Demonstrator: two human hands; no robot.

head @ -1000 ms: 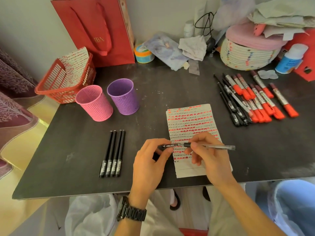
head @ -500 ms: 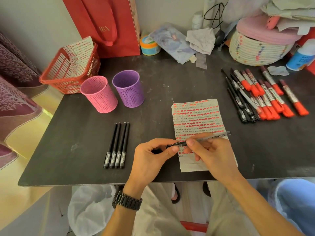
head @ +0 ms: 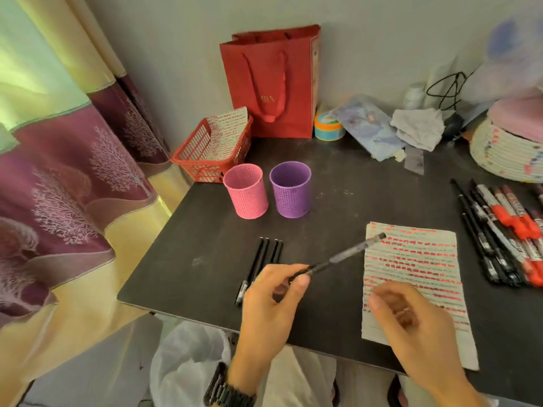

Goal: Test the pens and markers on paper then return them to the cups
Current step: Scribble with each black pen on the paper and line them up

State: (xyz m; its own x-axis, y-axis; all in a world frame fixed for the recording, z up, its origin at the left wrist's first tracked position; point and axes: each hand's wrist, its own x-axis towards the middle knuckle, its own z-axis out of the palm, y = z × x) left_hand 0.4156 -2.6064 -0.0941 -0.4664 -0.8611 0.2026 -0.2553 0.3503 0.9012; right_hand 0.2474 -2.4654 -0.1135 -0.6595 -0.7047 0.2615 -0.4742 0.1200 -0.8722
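Observation:
My left hand (head: 273, 301) pinches a black pen (head: 342, 255) at its lower end, with the pen slanting up to the right over the table. My right hand (head: 411, 324) hovers over the lower part of the paper sheet (head: 417, 259), fingers loosely curled and holding nothing; it is blurred. The sheet is covered with rows of red and black marks. Several black pens (head: 266, 257) lie side by side just left of my left hand. A pink cup (head: 246, 191) and a purple cup (head: 290, 189) stand behind them. Black pens and red markers (head: 505, 230) lie in a row at the right.
A red mesh basket (head: 205, 151) holding a marked sheet stands at the table's back left corner, beside a red paper bag (head: 273, 80). A woven basket (head: 505, 151), cloths and a small tub crowd the back. The table's front edge (head: 188, 315) is near my hands. A curtain hangs left.
My right hand has let go of the pen and dropped back over the paper. My left hand now holds the pen alone, tilted up to the right. My view has swung left.

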